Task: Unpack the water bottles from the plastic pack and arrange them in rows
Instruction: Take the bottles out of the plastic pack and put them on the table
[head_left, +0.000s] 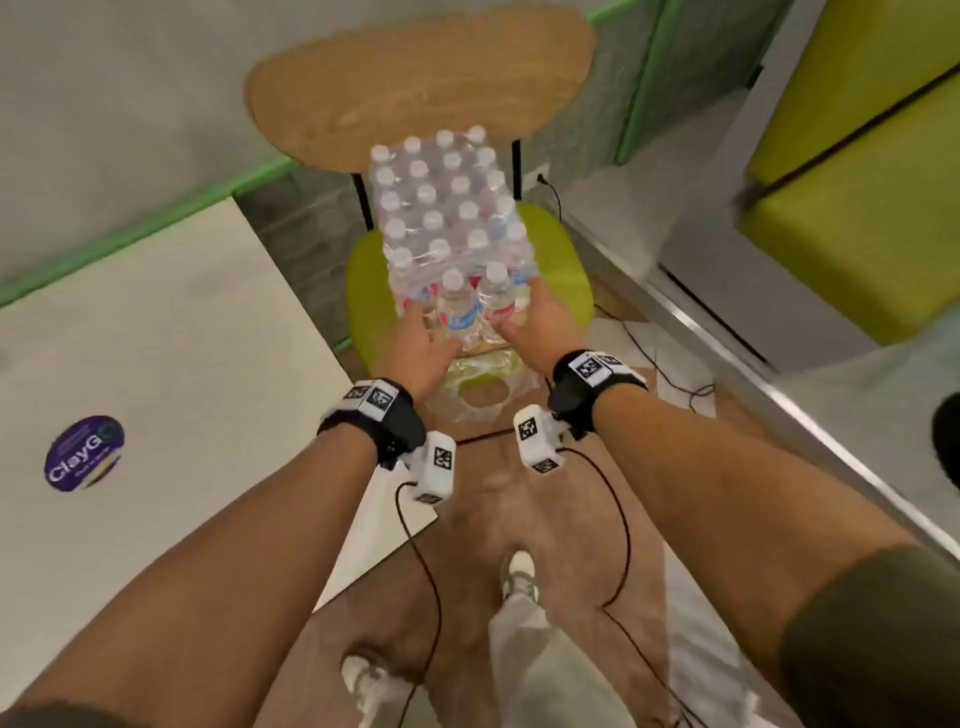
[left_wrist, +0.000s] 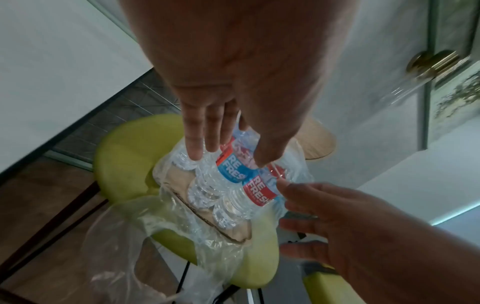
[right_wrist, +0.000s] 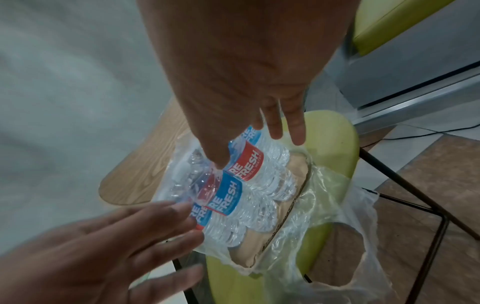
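A shrink-wrapped pack of water bottles with white caps stands on the green chair seat. Its near end is torn open, and loose plastic wrap hangs over the seat's front. Two front bottles stand exposed, one with a blue label and one with a red label. My left hand reaches in with straight fingers that touch the blue-label bottle. My right hand lies with straight fingers along the red-label bottle. Neither hand curls round a bottle. A cardboard tray shows under the bottles.
A white table with a purple sticker stands to the left. The chair's wooden back rises behind the pack. Black cables run over the floor at the right, near a green bench. My feet stand below.
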